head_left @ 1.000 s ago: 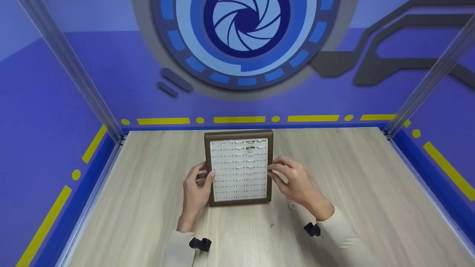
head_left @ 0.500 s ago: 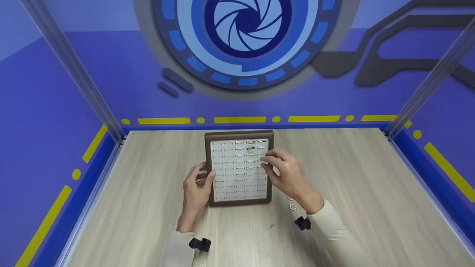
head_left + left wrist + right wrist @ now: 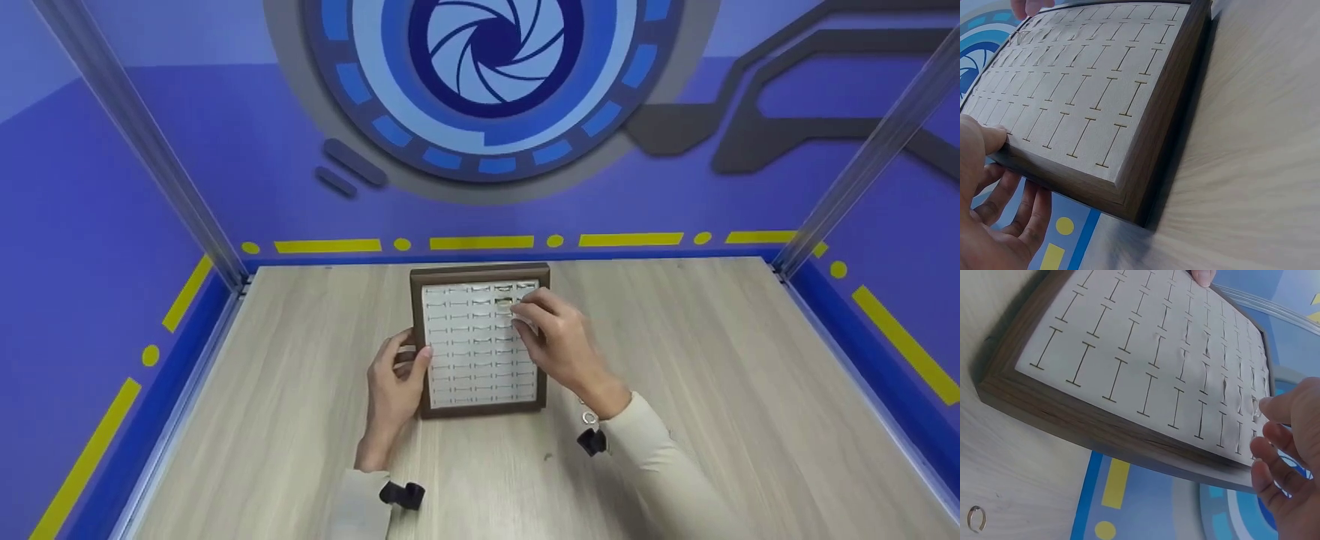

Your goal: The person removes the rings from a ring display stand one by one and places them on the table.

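Note:
A ring display board with a brown wooden frame and white slotted padding stands tilted back on the table. My left hand grips its left edge, thumb on the front and fingers curled behind. My right hand is at the upper right of the padding, thumb and index finger slightly apart. A gold-coloured ring sits in a slot just left of these fingertips. In the right wrist view, a small ring shows right at a fingertip; I cannot tell whether it is pinched.
A loose ring lies on the wooden tabletop right of the board, partly beside my right wrist. The blue patterned back wall rises close behind the board. Metal posts stand at the back corners.
My right hand has moved up and left, from the board's right edge to over the upper slots. My left hand and the board stay in place.

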`<action>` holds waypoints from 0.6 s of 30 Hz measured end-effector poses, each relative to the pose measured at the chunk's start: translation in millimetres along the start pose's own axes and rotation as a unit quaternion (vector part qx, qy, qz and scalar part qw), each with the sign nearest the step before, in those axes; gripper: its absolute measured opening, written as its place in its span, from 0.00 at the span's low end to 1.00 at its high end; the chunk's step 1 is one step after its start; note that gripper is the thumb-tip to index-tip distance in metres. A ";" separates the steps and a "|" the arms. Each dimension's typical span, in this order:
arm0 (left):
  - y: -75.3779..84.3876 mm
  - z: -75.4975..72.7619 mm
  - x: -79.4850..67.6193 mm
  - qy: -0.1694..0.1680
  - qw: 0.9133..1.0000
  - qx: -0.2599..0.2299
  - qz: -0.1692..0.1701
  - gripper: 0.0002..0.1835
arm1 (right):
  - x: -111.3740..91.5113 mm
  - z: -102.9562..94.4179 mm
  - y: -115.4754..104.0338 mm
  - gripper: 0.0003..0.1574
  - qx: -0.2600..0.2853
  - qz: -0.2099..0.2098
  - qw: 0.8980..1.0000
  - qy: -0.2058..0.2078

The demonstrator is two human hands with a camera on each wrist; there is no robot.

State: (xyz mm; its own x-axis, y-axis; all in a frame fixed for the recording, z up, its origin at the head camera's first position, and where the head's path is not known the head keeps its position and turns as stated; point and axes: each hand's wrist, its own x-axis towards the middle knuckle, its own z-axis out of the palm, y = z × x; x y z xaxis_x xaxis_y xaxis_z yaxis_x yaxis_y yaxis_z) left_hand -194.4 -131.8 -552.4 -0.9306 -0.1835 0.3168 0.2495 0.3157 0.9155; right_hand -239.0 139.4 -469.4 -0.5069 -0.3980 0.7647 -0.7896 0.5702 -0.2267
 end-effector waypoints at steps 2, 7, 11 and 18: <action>-0.4 0.0 -1.0 0.000 1.000 0.001 0.000 0.21 | 1.1 2.0 -0.4 0.11 -0.005 0.001 1.000 0.001; -0.1 0.4 -1.4 0.000 1.000 -0.002 -0.001 0.21 | 6.4 7.1 -0.8 0.12 -0.011 -0.009 1.000 0.006; 1.3 0.9 -1.4 0.001 1.000 0.001 -0.001 0.21 | 9.5 12.1 -0.7 0.13 -0.037 -0.030 0.999 0.010; 1.9 0.6 -1.2 0.001 1.000 0.007 -0.007 0.22 | 14.5 18.3 -2.7 0.09 -0.068 -0.037 0.997 0.004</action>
State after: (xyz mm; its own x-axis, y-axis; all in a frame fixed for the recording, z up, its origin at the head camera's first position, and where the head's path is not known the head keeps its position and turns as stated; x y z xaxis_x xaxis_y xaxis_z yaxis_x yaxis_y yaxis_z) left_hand -193.0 -130.4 -551.3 -0.9334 -0.1904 0.3042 0.2324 0.3251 0.9167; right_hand -250.5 118.9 -468.7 -0.4460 -0.4377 0.7807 -0.7706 0.6314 -0.0862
